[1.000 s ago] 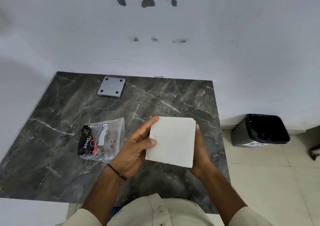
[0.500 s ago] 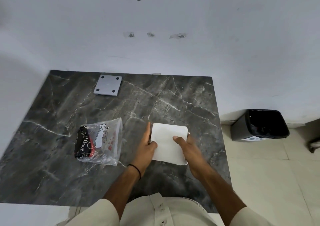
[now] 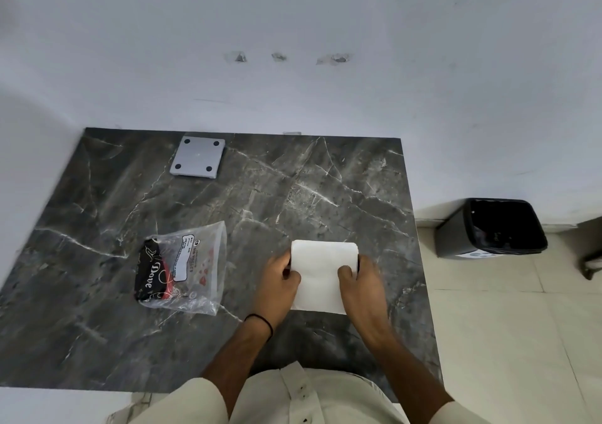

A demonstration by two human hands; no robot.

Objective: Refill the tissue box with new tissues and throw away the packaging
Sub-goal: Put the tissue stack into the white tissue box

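Note:
A white stack of tissues (image 3: 321,274) lies on the dark marble table (image 3: 293,195), right of centre near the front. My left hand (image 3: 277,280) grips its left edge and my right hand (image 3: 360,280) grips its right edge, thumbs pressed on top. A dark edge shows under the stack at both sides; I cannot tell what it is. The clear plastic packaging (image 3: 189,270), with a black "Dove" printed piece inside, lies flat to the left of my hands. A flat grey square panel (image 3: 198,157) with four dark dots lies at the back of the table.
A black bin (image 3: 498,228) with a black liner stands on the tiled floor to the right of the table. A white wall runs behind and to the left. The table's right edge lies close to my right hand.
The tissue stack was held up and tilted; it has come down onto the table. Both hands moved from its sides to pressing on its top edges.

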